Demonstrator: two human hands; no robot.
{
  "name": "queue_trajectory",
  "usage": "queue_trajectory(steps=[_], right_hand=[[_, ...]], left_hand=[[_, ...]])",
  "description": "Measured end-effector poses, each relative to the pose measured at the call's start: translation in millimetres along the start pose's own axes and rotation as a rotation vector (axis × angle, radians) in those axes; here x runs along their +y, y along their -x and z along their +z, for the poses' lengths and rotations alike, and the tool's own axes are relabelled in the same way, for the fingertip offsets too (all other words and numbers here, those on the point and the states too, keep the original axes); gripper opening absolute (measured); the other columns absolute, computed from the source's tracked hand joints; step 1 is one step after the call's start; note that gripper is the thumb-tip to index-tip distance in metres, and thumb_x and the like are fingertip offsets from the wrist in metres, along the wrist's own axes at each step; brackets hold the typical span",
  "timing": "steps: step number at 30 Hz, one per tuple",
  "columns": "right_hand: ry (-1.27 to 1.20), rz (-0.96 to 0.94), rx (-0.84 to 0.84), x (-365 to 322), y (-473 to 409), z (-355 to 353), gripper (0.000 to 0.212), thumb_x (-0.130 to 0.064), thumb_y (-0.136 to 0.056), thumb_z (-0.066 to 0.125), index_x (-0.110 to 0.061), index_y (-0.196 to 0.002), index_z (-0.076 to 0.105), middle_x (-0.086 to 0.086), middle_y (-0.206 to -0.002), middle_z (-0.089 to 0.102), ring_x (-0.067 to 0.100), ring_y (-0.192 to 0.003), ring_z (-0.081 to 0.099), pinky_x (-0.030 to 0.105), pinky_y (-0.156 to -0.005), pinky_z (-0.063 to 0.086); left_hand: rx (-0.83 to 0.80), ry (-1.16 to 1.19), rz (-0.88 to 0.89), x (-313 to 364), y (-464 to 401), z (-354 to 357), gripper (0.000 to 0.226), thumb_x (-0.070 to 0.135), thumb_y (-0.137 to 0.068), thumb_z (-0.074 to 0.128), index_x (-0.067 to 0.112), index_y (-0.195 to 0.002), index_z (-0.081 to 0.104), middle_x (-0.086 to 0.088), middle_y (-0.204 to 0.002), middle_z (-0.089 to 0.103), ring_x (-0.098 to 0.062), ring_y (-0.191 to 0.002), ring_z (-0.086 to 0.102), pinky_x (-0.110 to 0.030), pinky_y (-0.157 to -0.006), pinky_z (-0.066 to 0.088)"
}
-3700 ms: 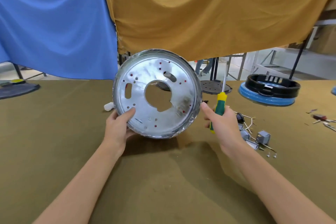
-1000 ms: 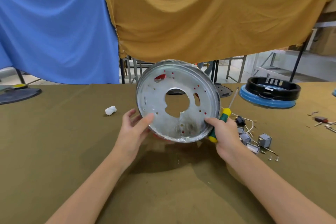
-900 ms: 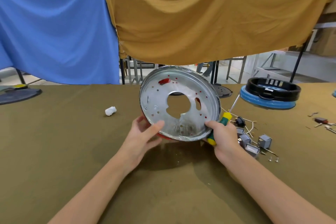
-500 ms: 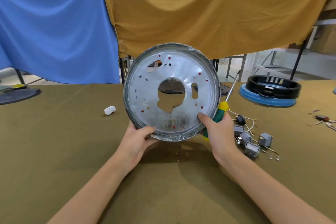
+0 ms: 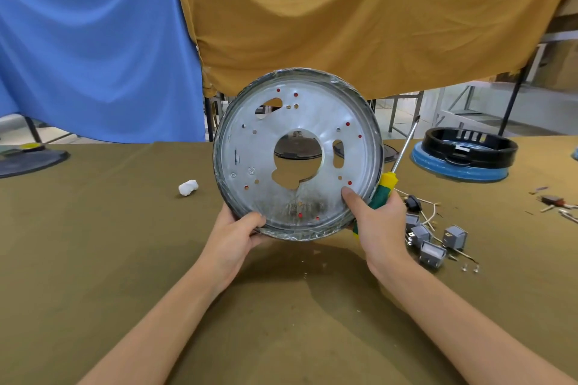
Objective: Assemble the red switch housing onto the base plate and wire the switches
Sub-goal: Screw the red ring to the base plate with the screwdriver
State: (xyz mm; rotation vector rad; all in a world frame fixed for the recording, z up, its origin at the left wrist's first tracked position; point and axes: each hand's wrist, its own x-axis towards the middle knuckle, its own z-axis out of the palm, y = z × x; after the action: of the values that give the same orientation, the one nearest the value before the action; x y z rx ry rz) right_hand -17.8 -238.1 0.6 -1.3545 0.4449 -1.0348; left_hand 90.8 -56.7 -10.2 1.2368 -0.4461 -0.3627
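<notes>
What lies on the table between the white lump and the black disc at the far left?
Only bare olive table separates the white lump from the black disc, in the head view.

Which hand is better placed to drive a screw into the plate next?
Right. The right hand already grips the screwdriver against the base plate rim; the left hand only steadies the lower edge.

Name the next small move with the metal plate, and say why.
Probably lay the base plate flat on the table. Both hands grip its lower rim, holding it upright in the air, and the right hand also clutches the screwdriver, so neither hand is free for the grey switches.
</notes>
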Motion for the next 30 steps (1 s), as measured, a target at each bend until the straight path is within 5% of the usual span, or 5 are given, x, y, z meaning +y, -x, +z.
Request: queue_trajectory(steps=[7, 21, 30], right_hand=[[0.009, -0.010, 0.029, 0.2, -1.7, -0.9, 0.029, -0.025, -0.086, 0.076, -0.018, -0.109, 0.061, -0.001, -0.102, 0.072, 0.016, -0.091, 0.071, 0.043, -0.077, 0.062], [0.019, -0.030, 0.030, 4.5, -6.4, -1.5, 0.020, -0.027, -0.088, 0.073, -0.032, -0.101, 0.059, -0.010, -0.096, 0.072, 0.005, -0.083, 0.071, 0.027, -0.069, 0.058], [-0.017, -0.005, 0.041, 4.6, -3.1, -0.6, 0.022, -0.023, -0.088, 0.074, -0.023, -0.105, 0.061, -0.005, -0.098, 0.073, 0.010, -0.086, 0.072, 0.036, -0.075, 0.061]], left_hand=[[-0.037, 0.013, 0.057, -2.0, 1.0, -2.8, 0.049, -0.005, -0.090, 0.056, 0.019, -0.133, 0.052, 0.000, -0.118, 0.072, -0.020, -0.105, 0.070, -0.031, -0.073, 0.060], [-0.067, 0.031, 0.094, -1.2, 2.0, -3.9, 0.058, 0.001, -0.086, 0.061, 0.026, -0.137, 0.049, 0.001, -0.121, 0.070, -0.022, -0.103, 0.071, -0.034, -0.072, 0.060], [-0.116, 0.075, 0.031, -5.0, 0.2, -3.2, 0.063, 0.000, -0.090, 0.064, 0.029, -0.141, 0.043, 0.000, -0.125, 0.069, -0.025, -0.108, 0.070, -0.038, -0.076, 0.060]])
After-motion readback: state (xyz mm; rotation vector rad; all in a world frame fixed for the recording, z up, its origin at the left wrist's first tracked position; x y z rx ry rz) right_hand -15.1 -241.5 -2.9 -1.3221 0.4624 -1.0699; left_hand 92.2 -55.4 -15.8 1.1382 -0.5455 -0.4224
